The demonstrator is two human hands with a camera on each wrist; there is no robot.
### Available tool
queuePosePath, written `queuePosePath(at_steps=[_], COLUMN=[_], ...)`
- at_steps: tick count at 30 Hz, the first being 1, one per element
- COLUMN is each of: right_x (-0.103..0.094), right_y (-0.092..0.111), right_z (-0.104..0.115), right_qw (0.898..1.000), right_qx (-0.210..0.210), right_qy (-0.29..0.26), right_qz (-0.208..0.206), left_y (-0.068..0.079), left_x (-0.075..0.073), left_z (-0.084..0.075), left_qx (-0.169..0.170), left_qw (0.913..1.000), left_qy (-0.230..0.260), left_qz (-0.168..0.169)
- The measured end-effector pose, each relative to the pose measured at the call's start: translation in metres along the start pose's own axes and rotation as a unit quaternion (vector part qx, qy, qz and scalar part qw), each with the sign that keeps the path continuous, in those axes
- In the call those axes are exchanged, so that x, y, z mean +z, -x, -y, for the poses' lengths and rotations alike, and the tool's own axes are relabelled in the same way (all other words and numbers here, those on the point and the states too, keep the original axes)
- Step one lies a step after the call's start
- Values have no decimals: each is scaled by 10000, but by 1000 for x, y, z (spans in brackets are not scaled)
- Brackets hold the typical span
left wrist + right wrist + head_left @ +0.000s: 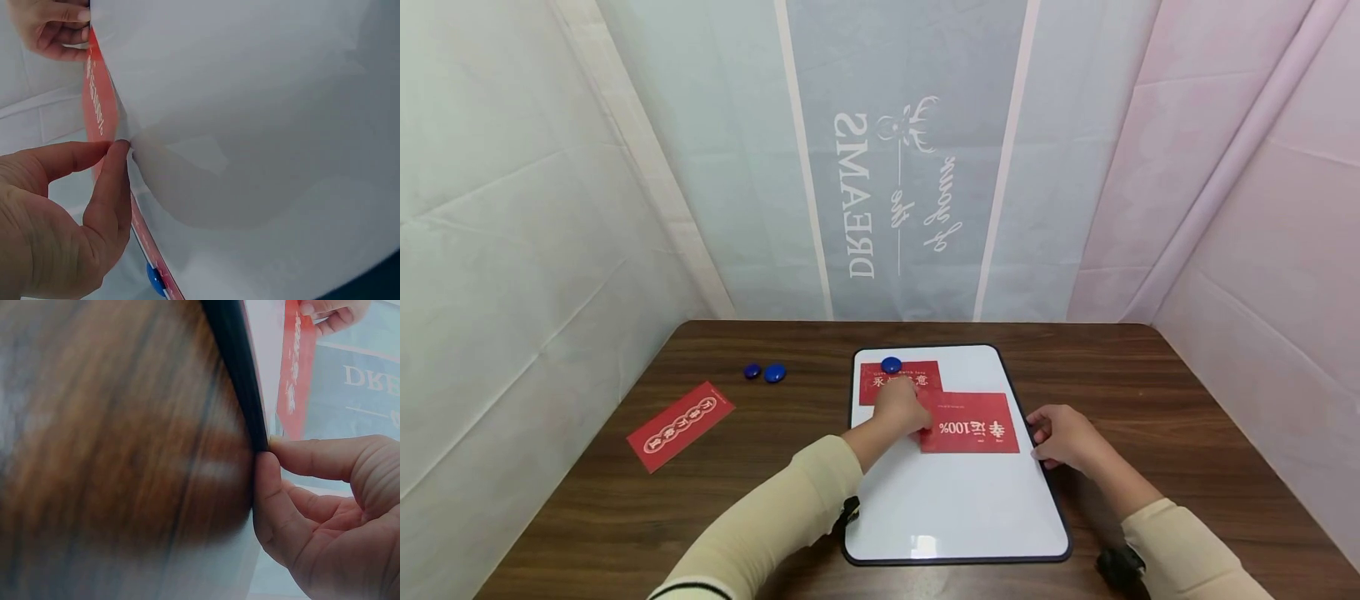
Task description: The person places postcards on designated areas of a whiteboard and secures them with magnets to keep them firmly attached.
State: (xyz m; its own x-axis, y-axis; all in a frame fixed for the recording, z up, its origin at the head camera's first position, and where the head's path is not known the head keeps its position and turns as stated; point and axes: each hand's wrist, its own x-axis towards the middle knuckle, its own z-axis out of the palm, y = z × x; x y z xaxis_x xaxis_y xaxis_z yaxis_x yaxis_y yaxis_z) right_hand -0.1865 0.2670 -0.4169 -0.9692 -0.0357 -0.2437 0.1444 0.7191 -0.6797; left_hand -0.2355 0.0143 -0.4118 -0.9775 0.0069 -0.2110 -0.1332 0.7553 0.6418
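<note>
A whiteboard with a dark rim lies on the table. My left hand reaches over it and pinches the left end of a red card with white characters and "100%". In the left wrist view the thumb and finger meet at that card's edge. Another red card lies farther up the board, partly hidden behind the left hand, with a blue round magnet on its top edge. My right hand pinches the board's right rim between thumb and fingers, plain in the right wrist view.
Left of the board, a third red card lies slanted on the brown wooden table. Two more blue magnets sit behind it. A printed curtain hangs at the table's back edge, with pale cloth on both sides.
</note>
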Motion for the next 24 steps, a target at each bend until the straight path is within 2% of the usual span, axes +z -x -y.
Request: queuePosePath(at_steps=[4, 8, 24], right_x=[0, 0, -1], right_y=[0, -1, -1], right_z=[0, -1, -2], right_qw=[10000, 10000, 9999], right_qx=[0, 4, -61], right_qy=[23, 25, -24], right_qz=[-17, -5, 81], left_y=[0, 0, 0], left_x=[4, 6, 8], left_z=[-5, -10, -18], left_qx=[307, 401, 145], left_qw=[9987, 9961, 9918], left_qy=[-409, -757, -1120], left_qz=[83, 212, 604])
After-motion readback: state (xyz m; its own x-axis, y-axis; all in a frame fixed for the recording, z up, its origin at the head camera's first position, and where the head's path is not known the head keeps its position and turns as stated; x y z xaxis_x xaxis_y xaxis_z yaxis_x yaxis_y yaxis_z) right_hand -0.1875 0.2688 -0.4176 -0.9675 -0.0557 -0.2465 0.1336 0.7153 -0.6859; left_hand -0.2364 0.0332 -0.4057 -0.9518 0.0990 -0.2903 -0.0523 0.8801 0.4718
